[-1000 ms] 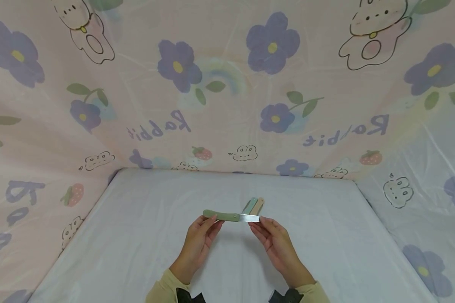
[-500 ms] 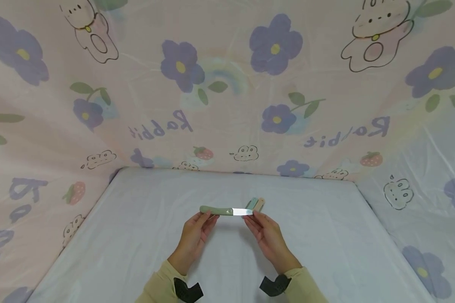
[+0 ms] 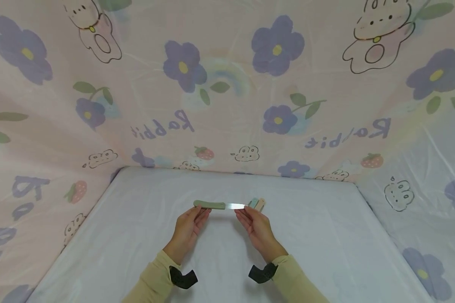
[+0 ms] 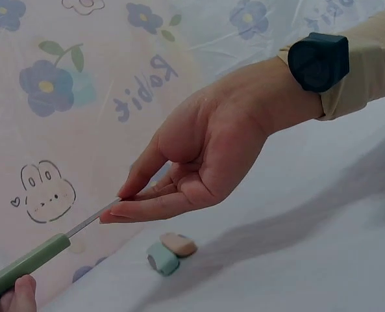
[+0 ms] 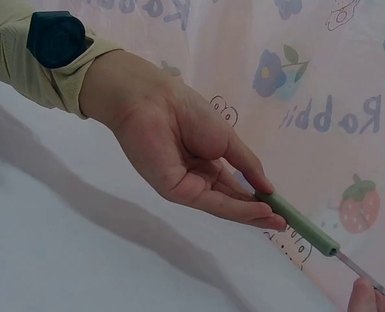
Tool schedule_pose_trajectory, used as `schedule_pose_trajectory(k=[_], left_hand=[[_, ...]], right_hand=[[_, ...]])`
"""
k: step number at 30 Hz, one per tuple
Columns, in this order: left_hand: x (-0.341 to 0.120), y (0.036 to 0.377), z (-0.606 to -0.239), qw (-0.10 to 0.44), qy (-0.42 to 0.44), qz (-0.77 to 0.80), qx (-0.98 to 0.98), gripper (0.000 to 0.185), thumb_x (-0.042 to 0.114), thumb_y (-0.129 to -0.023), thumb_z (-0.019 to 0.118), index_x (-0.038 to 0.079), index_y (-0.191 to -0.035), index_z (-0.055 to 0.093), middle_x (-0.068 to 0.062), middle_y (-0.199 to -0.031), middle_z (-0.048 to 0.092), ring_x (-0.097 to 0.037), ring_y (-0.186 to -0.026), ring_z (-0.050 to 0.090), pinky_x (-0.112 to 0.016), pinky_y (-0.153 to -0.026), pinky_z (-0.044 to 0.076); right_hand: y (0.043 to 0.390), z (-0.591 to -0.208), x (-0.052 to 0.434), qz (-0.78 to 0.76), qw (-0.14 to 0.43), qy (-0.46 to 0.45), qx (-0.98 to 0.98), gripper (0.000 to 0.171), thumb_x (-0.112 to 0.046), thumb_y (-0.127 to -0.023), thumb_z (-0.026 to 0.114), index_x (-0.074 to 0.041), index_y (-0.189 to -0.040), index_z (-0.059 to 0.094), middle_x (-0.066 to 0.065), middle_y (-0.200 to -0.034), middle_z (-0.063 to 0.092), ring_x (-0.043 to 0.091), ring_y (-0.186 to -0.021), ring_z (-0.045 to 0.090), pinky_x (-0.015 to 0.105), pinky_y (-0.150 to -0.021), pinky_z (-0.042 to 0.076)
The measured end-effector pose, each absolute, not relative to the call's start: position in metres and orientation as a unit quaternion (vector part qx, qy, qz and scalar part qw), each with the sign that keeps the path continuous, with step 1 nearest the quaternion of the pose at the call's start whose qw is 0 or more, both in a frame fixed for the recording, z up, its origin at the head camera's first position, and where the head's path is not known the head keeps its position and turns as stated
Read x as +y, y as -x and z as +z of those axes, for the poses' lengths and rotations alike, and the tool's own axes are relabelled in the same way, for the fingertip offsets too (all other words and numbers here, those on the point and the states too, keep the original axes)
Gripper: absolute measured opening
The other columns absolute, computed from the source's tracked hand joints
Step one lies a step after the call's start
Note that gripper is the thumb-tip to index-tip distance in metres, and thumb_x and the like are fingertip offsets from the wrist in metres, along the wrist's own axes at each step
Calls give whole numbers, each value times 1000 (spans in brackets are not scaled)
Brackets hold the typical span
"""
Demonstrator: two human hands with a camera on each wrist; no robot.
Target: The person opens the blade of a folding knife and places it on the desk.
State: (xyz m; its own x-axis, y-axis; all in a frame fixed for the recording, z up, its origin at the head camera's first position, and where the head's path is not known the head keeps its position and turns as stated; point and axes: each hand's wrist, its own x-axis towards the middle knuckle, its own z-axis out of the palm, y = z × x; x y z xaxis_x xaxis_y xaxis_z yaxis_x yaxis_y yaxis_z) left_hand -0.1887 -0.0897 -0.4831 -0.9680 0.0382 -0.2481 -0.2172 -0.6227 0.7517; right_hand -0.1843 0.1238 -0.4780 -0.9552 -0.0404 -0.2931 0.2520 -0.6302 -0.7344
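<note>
Both hands hold an unfolded folding knife [image 3: 212, 205] level above the white surface. My left hand [image 3: 187, 229] pinches the end of its green handle between thumb and fingers. My right hand [image 3: 258, 227] pinches the tip of the shiny blade [image 3: 234, 206]. In the left wrist view the right hand [image 4: 211, 149] has thumb and fingers on the blade tip. The right wrist view shows the left hand [image 5: 179, 143] at the handle's end. Just beyond the right fingertips lie a mint folding knife [image 3: 253, 203] and a beige folding knife [image 3: 260, 205], side by side.
A white cloth [image 3: 307, 235] covers the table. Pink printed fabric [image 3: 227, 101] with flowers and rabbits rises behind it and along both sides. Black devices sit on the left wrist [image 3: 183, 278] and the right wrist [image 3: 262, 273], over pale yellow sleeves.
Both hands have carried the green knife to the left and slightly farther from the body, with the same hold on handle and blade tip. The two other knives stay where they lie.
</note>
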Motion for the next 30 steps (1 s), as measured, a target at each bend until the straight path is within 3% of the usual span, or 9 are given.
schedule_pose_trajectory(k=[7,14,21,30], left_hand=[[-96,202,-496,70,122,888,437,34,9,-97,49,-12,-123,44,-18,-103,64,-24,-100,62,-33,-93,45],[-101,216,-509,75,122,886,442,38,8,-98,47,-15,-127,39,-21,-105,61,-24,-99,62,-35,-95,42],[-108,231,-516,67,139,880,449,40,9,-98,47,-14,-129,37,-20,-108,59,-26,-105,59,-35,-96,42],[-114,244,-523,78,157,869,463,43,7,-99,45,-14,-134,32,-22,-113,56,-23,-103,60,-31,-93,44]], right_hand=[[197,-483,113,-887,69,-157,428,42,-6,-96,50,15,-130,36,28,-122,53,27,-100,62,34,-88,48],[207,-488,99,-873,29,-181,452,39,0,-95,48,19,-127,36,30,-112,57,27,-94,65,35,-88,48],[223,-500,83,-862,16,-204,463,38,1,-95,47,19,-127,37,36,-118,51,32,-98,63,38,-88,48],[233,-516,64,-845,1,-254,471,36,2,-95,46,16,-128,39,30,-111,56,31,-100,61,36,-85,51]])
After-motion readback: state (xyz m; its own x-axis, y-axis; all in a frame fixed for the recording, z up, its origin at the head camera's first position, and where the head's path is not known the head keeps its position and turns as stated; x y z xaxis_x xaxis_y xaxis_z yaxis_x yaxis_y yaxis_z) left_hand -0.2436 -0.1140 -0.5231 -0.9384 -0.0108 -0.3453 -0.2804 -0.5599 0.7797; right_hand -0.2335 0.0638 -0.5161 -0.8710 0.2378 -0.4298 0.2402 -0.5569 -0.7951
